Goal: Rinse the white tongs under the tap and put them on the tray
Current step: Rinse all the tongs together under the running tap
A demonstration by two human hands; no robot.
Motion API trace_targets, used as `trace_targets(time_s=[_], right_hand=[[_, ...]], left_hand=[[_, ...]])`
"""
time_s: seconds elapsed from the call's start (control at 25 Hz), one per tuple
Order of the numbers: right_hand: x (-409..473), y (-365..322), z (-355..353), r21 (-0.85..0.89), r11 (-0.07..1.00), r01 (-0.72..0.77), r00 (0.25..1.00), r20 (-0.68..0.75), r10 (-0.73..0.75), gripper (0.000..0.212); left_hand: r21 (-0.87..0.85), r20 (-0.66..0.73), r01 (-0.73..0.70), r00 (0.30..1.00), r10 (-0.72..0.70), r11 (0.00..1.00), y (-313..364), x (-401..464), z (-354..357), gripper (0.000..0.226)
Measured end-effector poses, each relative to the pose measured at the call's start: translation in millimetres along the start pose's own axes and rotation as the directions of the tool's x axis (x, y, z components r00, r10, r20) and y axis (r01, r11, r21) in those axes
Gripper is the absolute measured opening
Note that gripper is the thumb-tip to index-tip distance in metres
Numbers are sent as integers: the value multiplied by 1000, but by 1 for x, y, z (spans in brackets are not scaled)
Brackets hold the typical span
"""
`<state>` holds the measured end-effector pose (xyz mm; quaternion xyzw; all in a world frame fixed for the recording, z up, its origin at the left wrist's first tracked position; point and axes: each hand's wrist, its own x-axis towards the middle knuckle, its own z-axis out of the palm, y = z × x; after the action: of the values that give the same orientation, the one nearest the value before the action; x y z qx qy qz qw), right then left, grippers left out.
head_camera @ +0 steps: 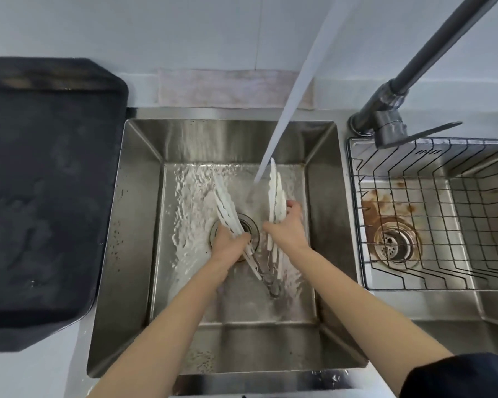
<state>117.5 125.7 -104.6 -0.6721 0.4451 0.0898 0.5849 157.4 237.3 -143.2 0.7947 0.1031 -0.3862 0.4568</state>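
The white tongs (276, 193) are spread open over the drain of the steel sink (138, 225), hinge end low near me, scalloped tips pointing away. My left hand (230, 245) grips the left arm of the tongs (224, 205). The right arm is held in my right hand (288, 228), and its tip stands in the water stream (288, 104) falling from the dark tap (408, 79). Water ripples across the sink floor. The black tray (46, 179) lies on the counter left of the sink, wet and with nothing on it.
A second sink on the right holds a black wire rack (431, 214) over a rust-stained drain (393, 242). The tap's lever (423, 133) juts over that rack. A pale cloth (227, 87) lies behind the sink against the wall.
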Motion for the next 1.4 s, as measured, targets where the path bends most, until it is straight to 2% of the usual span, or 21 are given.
trace_targets(time_s=[0.12, 0.2, 0.32, 0.44, 0.52, 0.64, 0.76, 0.96, 1.12, 1.2, 1.28, 1.4], right_hand=[[-1, -30, -12, -116, 987, 112, 992, 66, -105, 45], [-4, -51, -19, -180, 963, 199, 979, 78, -187, 45], [-12, -77, -26, -192, 924, 330, 944, 89, -319, 47], [-17, -86, -28, -181, 908, 379, 925, 101, -366, 41], [-19, -86, -28, -142, 910, 390, 921, 89, -380, 36], [-23, -80, -27, -107, 935, 338, 941, 36, -336, 34], [-28, -72, -28, -22, 944, 328, 944, -21, -329, 27], [-34, -64, -32, -9, 946, 323, 945, -51, -323, 25], [-37, -55, -36, 101, 946, 309, 951, -10, -310, 11], [-39, -47, -39, 199, 940, 276, 960, -13, -279, 9], [-41, -41, -44, 333, 923, 193, 979, -10, -202, 9], [-43, -35, -51, 565, 824, 35, 992, 79, -96, 13]], left_hand=[[-249, 78, 0, 997, 20, 968, 23, -6, -13, 16], [-384, 183, 25, 982, 49, 923, 36, -9, -17, 17], [-483, 301, 103, 952, 55, 870, 48, -8, -21, 16], [-523, 300, 82, 949, 94, 849, 59, -11, -25, 6], [-559, 281, 70, 953, 109, 826, 64, -15, -30, 17], [-589, 297, 67, 945, 139, 805, 64, -22, -35, 33], [-587, 346, 83, 925, 157, 805, 62, -32, -35, 24], [-594, 375, 113, 915, 150, 796, 52, -37, -30, 6], [-611, 302, 64, 940, 157, 789, 52, -38, -29, 26], [-646, 280, 40, 942, 188, 762, 56, -41, -28, 29], [-688, 249, 3, 940, 232, 726, 64, -45, -29, 20], [-651, 210, -88, 934, 291, 754, 81, -48, -31, 14]])
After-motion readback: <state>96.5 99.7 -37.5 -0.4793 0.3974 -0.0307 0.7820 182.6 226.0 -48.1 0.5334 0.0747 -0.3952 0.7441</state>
